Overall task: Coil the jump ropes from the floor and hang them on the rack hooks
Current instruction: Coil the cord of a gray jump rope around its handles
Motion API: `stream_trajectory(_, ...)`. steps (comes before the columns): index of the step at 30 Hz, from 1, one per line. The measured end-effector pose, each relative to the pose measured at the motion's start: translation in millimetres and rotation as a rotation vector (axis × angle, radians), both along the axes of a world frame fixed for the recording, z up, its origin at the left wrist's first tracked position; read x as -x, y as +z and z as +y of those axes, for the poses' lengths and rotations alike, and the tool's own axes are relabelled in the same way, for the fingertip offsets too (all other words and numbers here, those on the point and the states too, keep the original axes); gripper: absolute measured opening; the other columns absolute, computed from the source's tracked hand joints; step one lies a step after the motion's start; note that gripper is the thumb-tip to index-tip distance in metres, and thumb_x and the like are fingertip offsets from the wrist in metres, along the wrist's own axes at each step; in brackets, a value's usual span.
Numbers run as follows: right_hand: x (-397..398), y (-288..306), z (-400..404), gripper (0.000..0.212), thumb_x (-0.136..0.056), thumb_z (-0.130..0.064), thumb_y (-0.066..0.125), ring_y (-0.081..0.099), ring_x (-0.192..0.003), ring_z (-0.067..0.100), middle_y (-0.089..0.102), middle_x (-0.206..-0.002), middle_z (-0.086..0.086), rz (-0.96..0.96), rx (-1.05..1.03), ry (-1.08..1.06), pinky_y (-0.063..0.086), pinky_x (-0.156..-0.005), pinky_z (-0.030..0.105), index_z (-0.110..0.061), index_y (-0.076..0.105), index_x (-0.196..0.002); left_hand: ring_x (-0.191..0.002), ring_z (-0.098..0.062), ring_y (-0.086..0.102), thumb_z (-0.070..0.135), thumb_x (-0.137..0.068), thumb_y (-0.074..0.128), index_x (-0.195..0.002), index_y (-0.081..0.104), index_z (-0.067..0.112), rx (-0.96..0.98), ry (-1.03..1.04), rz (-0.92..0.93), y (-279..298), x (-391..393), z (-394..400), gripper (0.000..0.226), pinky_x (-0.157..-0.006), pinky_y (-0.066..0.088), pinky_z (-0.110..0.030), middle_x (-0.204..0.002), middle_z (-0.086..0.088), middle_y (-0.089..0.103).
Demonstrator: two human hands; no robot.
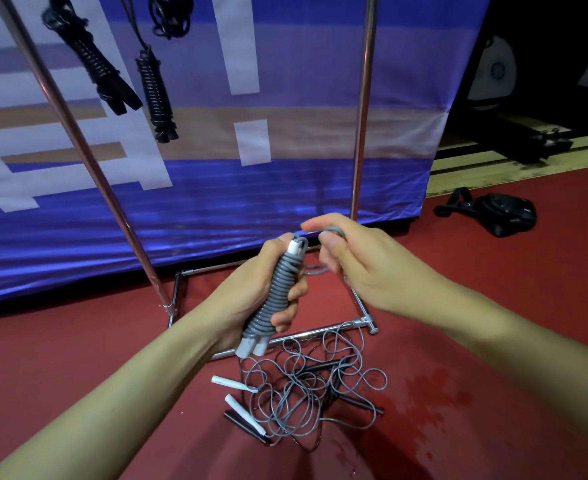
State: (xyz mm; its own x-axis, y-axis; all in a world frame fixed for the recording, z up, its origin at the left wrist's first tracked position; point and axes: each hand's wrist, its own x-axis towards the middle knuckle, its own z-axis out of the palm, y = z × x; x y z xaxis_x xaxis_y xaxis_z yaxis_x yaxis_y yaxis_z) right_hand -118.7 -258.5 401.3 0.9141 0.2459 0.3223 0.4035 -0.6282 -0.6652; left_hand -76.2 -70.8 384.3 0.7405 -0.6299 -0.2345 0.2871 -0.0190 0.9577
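Both my hands work one grey jump rope [278, 292]: my left hand [251, 292] grips the wound bundle upright, my right hand [361, 261] pinches its loose end just beside. Below, tangled ropes [306, 389] lie on the red floor [77, 341]; two black coils [126, 74] hang on the rack [363, 98].

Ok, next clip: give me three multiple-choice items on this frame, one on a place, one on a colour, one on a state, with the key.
1. Where does the loose tangle of ropes lie?
A. on the red floor by the rack's base
B. on a hook
C. on a table

2. What colour is the cord of the coiled rope in the left hand?
A. black
B. grey
C. yellow

3. What is the right hand doing?
A. hanging idle
B. pinching the grey cord's free end
C. pressing on the floor

Key: 1 A, the tangle lies below the hands on the floor; 2 B, grey turns around white handles; 3 B, its fingers curl round a cord loop.
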Motion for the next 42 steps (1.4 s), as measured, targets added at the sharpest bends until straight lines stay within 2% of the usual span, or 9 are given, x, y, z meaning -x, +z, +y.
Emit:
stream_trajectory(3,-11.4,-4.2,-0.7,0.060,-0.098,-0.057,0.044,0.051,-0.077,-0.016,0.054,-0.083,-0.033,0.236,-0.008,-0.014,0.037,-0.091,0.017,-0.043,0.035,-0.155,-0.039,-0.017,0.032,0.062,-0.092,0.044,-0.080,0.043,0.015,-0.009,0.018,-0.029,-1.2,2.1,-3.8,0.049,-0.045,0.030,-0.027,-0.064,-0.004,0.041)
stream_trajectory(6,-22.5,-18.7,-6.1,0.065,-0.080,-0.081,0.042,0.053,-0.054,-0.005,0.056,-0.066,-0.029,0.348,-0.008,0.044,0.040,-0.071,0.029,-0.054,0.051,-0.139,-0.039,-0.018,0.032,0.060,-0.103,0.036,-0.081,0.043,0.014,-0.043,0.065,-0.094,-4.9,-0.1,-4.3,0.051,-0.049,0.027,-0.031,-0.064,-0.004,0.042)
stream_trajectory(10,-3.4,1.4,-7.0,0.049,-0.108,-0.037,0.043,0.056,-0.067,0.005,0.058,-0.077,-0.003,0.218,0.082,0.053,0.046,-0.075,0.022,-0.033,0.035,-0.156,-0.040,-0.018,0.033,0.054,-0.107,0.030,-0.081,0.046,0.014,-0.077,0.082,-0.166,-6.7,-0.3,-3.5,0.051,-0.052,0.024,-0.034,-0.063,-0.004,0.044)
stream_trajectory(13,1.6,5.0,-1.9,0.049,-0.103,-0.022,0.059,0.064,-0.071,0.008,0.068,-0.092,0.001,0.072,0.038,0.042,0.053,-0.076,0.025,-0.024,0.048,-0.151,-0.038,-0.017,0.034,0.050,-0.109,0.026,-0.089,0.054,0.011,-0.076,0.092,-0.206,-4.0,-1.0,-1.6,0.052,-0.050,0.025,-0.032,-0.061,-0.003,0.045)
stream_trajectory(17,-0.8,0.2,6.6,0.044,-0.095,-0.018,0.073,0.068,-0.061,0.005,0.075,-0.075,-0.005,0.065,-0.083,-0.076,0.056,-0.070,0.020,-0.030,0.065,-0.136,-0.039,-0.016,0.036,0.054,-0.107,0.029,-0.093,0.060,0.014,-0.079,0.069,-0.257,-2.2,-0.6,-1.7,0.052,-0.046,0.028,-0.027,-0.062,-0.002,0.047)
stream_trajectory(20,4.7,6.7,9.6,0.040,-0.092,-0.016,0.075,0.072,-0.060,0.013,0.077,-0.074,-0.005,0.086,-0.127,-0.081,0.061,-0.063,0.028,-0.029,0.067,-0.129,-0.039,-0.017,0.037,0.060,-0.100,0.040,-0.084,0.061,0.017,-0.065,0.068,-0.250,-3.1,-1.3,-0.5,0.050,-0.043,0.031,-0.026,-0.063,-0.004,0.047)
stream_trajectory(24,8.1,10.8,11.1,0.020,-0.091,-0.013,0.076,0.074,-0.060,0.012,0.077,-0.076,-0.002,0.093,-0.118,-0.070,0.061,-0.056,0.036,-0.014,0.060,-0.104,-0.040,-0.017,0.038,0.050,-0.108,0.035,-0.086,0.057,0.015,-0.080,0.051,-0.253,-4.9,-2.4,1.7,0.046,-0.043,0.031,-0.027,-0.065,-0.006,0.047)
stream_trajectory(35,10.3,14.2,10.0,0.029,-0.092,-0.008,0.074,0.077,-0.066,0.022,0.078,-0.078,0.004,0.206,-0.172,0.083,0.064,-0.062,0.043,-0.010,0.046,-0.101,-0.041,-0.015,0.038,0.041,-0.110,0.030,-0.082,0.054,0.012,-0.092,-0.028,-0.292,3.1,2.1,5.0,0.047,-0.038,0.035,-0.023,-0.066,-0.006,0.046)
stream_trajectory(42,11.5,12.9,19.2,0.025,-0.095,-0.013,0.072,0.075,-0.059,0.026,0.077,-0.075,0.008,0.220,-0.283,0.006,0.061,-0.051,0.038,-0.005,0.048,-0.097,-0.036,-0.010,0.040,0.042,-0.111,0.024,-0.078,0.052,0.013,-0.153,0.019,-0.342,9.1,8.0,5.1,0.052,-0.036,0.033,-0.019,-0.052,0.006,0.053)
